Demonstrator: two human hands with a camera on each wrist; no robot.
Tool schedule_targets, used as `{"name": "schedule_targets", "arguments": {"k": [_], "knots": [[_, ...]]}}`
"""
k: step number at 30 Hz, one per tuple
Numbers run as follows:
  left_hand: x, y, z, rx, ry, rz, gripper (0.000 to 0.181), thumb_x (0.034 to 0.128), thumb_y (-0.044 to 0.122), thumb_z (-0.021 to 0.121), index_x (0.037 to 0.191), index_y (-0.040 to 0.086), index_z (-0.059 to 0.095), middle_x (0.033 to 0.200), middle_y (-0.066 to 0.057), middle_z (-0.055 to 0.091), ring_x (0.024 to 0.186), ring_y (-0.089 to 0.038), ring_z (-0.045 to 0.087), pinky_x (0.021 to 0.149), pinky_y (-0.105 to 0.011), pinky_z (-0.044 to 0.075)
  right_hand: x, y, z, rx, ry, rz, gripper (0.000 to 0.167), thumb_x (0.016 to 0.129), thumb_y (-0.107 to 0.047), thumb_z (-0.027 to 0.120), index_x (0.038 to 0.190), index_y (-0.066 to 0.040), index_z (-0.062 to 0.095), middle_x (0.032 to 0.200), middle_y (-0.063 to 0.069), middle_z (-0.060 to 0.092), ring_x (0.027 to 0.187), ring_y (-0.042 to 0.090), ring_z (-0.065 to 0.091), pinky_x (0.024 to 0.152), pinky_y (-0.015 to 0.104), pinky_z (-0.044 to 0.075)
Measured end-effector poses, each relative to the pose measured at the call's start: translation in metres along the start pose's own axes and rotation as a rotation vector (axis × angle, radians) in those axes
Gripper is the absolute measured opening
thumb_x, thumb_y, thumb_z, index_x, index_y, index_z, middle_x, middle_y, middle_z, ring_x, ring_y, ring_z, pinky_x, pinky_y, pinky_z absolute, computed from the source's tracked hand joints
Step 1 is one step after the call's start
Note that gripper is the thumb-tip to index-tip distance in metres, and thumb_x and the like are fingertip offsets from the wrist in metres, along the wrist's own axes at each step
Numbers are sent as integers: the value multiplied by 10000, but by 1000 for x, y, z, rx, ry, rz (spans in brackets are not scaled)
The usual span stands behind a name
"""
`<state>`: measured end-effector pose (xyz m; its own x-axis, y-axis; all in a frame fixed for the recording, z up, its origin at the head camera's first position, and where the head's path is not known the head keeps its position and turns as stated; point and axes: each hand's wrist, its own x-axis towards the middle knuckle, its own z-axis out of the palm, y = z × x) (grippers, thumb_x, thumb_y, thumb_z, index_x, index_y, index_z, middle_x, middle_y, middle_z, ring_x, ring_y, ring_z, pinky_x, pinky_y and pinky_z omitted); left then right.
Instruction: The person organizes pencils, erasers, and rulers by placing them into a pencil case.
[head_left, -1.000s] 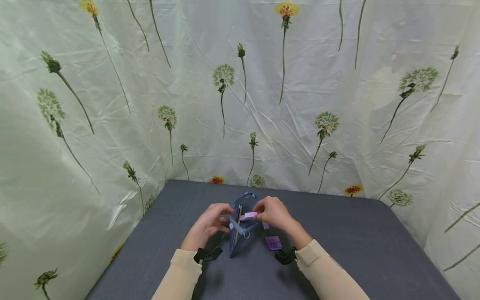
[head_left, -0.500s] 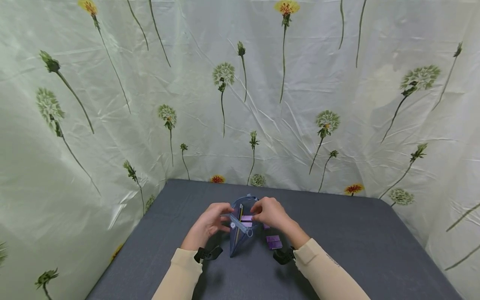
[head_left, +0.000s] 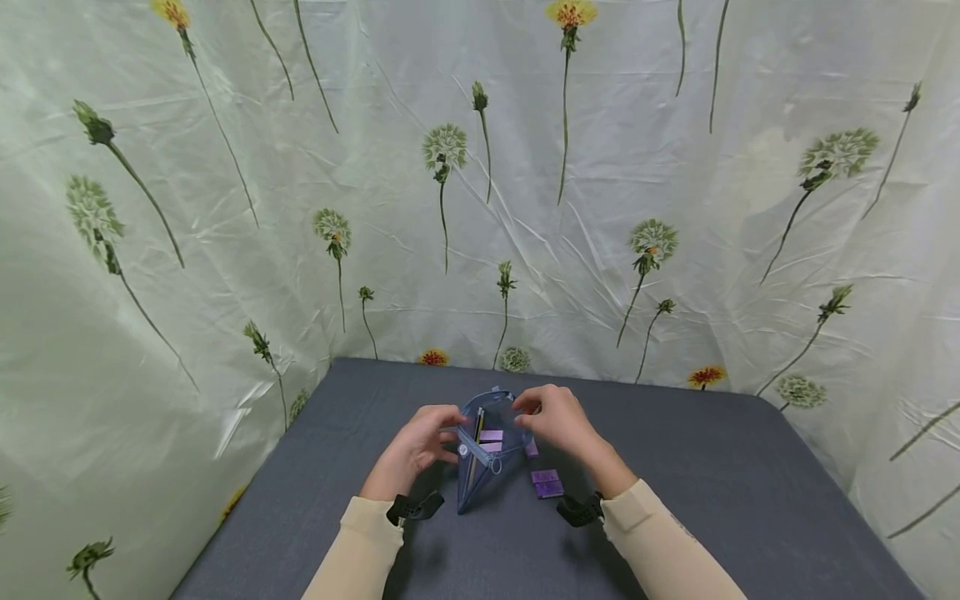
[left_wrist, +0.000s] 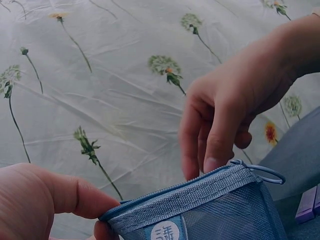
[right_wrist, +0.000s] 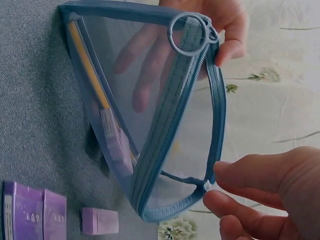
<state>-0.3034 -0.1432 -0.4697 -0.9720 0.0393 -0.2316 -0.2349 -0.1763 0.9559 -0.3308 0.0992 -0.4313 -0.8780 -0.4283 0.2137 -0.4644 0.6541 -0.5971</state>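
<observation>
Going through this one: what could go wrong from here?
The open blue mesh zip pouch is pinched at its rim by the left hand; if that slips, the small lilac rectangular blocks inside might spill.

The purple rectangular blocks on the dark grey table look close to the right wrist's black band, so that arm could knock them.

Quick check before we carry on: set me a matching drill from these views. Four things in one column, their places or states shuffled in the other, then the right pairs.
1. left grip
2. mesh pouch
3. yellow stick
4. two dark purple boxes

A. side by side on the table
B. pinching the pouch
C. blue, with its mouth open
D. inside the pouch

Right pairs: 1-B, 2-C, 3-D, 4-A.
</observation>
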Motion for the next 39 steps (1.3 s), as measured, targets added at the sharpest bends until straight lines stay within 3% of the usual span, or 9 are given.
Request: {"name": "schedule_targets", "arguments": {"k": [10, 15, 19, 25, 31, 39], "knots": [[-1, 0, -1, 8, 2, -2, 162, 827, 116, 613, 670, 150, 590, 1238, -246, 603, 951, -355, 639, 664, -596, 520, -10, 18, -7, 15, 58, 41, 187, 857, -120, 792, 1042, -145, 771, 799, -73, 674, 695, 98, 618, 595, 335, 504], [-2, 0, -1, 15, 7, -3, 159, 823, 111, 610, 669, 149, 592, 1212, -231, 625, 935, -341, 646, 638, -560, 525, -14, 29, -9, 19, 74, 69, 196, 855, -123, 798, 1040, -177, 767, 799, -77, 667, 703, 94, 614, 594, 337, 495], [-2, 0, -2, 9, 4, 1, 155, 821, 100, 603, 671, 139, 604, 1187, -210, 620, 904, -322, 637, 628, -544, 519, -16, 33, -10, 23, 76, 83, 219, 848, -113, 802, 1061, -145, 766, 789, -74, 667, 700, 94, 616, 594, 343, 491], [-1, 0, -4, 3, -3, -6, 132, 831, 101, 583, 708, 113, 628, 1185, -205, 609, 892, -317, 622, 640, -543, 510, -19, 42, -3, 12, 62, 91, 262, 840, -98, 802, 1097, -80, 755, 774, -63, 669, 685, 97, 612, 600, 344, 488], [-1, 0, -6, -15, 3, -13, 146, 830, 97, 589, 689, 123, 617, 1096, -159, 630, 872, -310, 616, 643, -544, 510, -19, 49, 9, -1, 25, 108, 301, 829, -108, 810, 1121, -72, 747, 763, -61, 665, 651, 99, 588, 592, 332, 472], [0, 1, -9, -8, 6, 4, 171, 839, 87, 556, 681, 150, 569, 1119, -188, 625, 869, -324, 637, 629, -546, 503, -22, 51, 24, -8, -9, 112, 318, 794, -141, 836, 1094, -81, 748, 733, -52, 647, 621, 107, 565, 572, 328, 461]]}}
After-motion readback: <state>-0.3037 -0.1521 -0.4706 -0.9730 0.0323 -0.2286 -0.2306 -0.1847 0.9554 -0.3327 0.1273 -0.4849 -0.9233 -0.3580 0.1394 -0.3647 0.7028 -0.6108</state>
